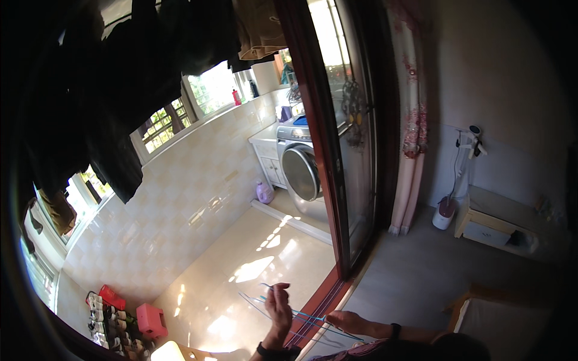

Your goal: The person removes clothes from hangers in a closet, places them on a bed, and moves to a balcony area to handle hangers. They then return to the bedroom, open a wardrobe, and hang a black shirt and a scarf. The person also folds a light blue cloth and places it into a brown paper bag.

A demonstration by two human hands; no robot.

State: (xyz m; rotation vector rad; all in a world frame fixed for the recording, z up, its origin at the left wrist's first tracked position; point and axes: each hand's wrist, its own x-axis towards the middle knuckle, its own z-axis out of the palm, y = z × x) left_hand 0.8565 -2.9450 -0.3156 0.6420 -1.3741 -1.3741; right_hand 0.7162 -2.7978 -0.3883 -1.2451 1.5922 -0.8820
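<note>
Low in the view, both hands are on a few thin wire clothes hangers, some blue and some paler. My left hand is raised with its fingers curled around them near their hooks. My right hand pinches a blue hanger near its end, a short way to the right. A dark band is on each wrist. Dark clothes hang in a row at the upper left, with brown shorts beside them.
A sliding glass door's red-brown frame stands ahead, its floor track below my hands. Beyond are a front-loading washing machine, a purple detergent bottle, a shoe rack and a pink stool. A small cabinet stands right.
</note>
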